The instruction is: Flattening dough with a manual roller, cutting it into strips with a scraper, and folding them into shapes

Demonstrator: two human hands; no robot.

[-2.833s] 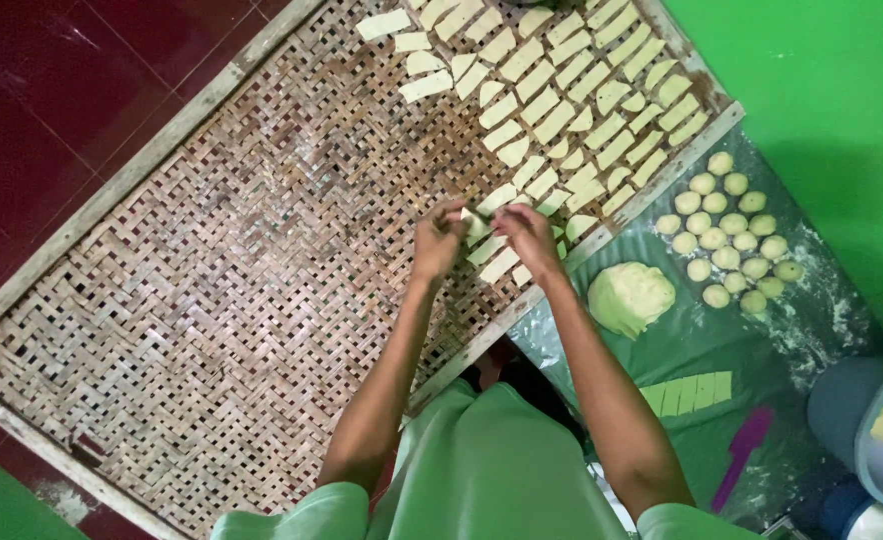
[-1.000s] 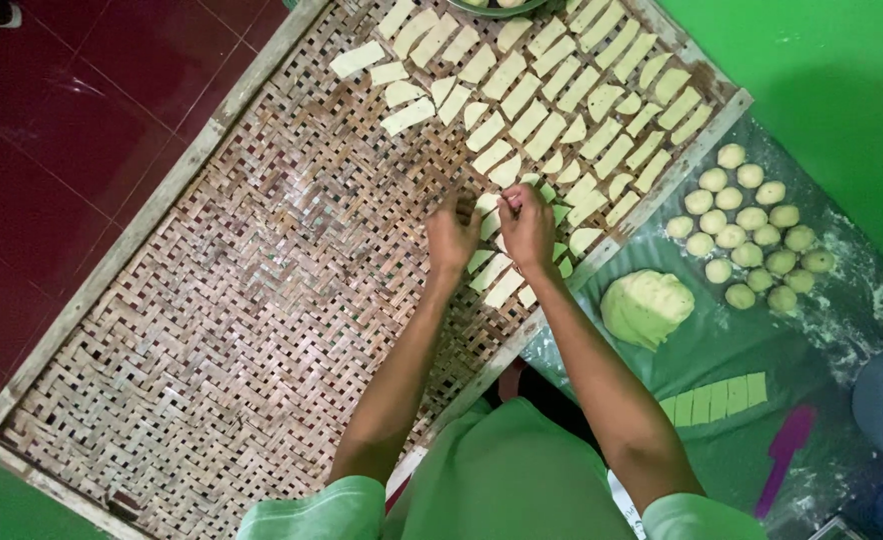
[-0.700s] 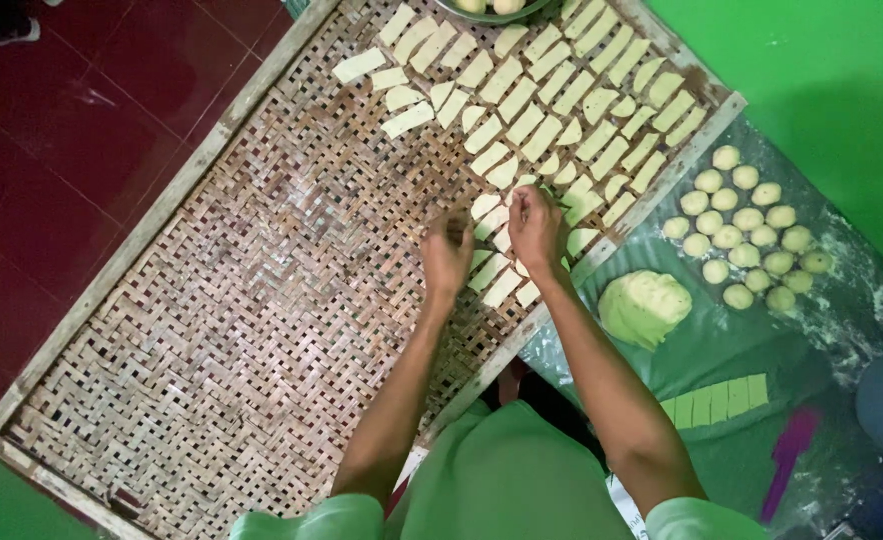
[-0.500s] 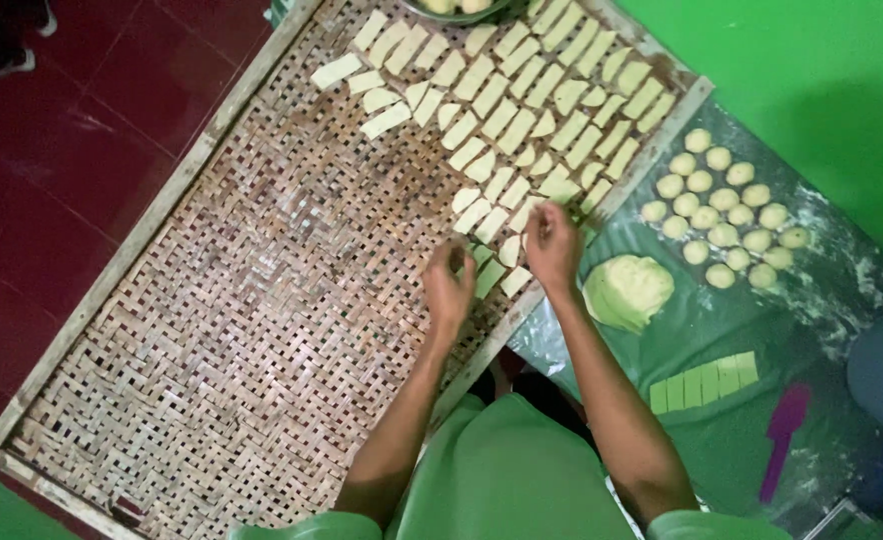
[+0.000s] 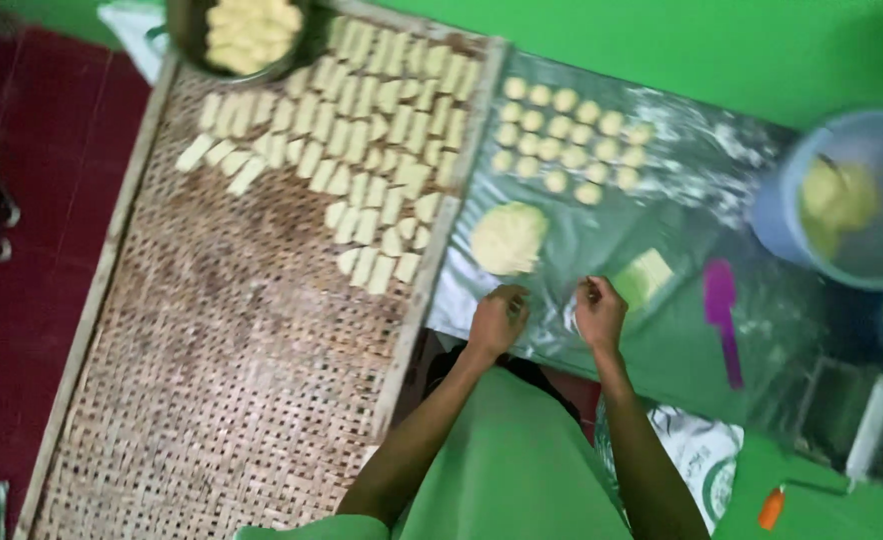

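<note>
The clear plastic sheet (image 5: 602, 250) is being pinched by left hand (image 5: 497, 320) and right hand (image 5: 600, 315), fingers closed, beside the flat dough round (image 5: 508, 237).

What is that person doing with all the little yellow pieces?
A person in green is working pale dough. Both hands, the left hand and the right hand, rest on a clear plastic sheet, just below a flattened dough round and beside a stack of cut strips. Rows of dough strips lie on the woven bamboo tray. Small dough balls wait further back.
</note>
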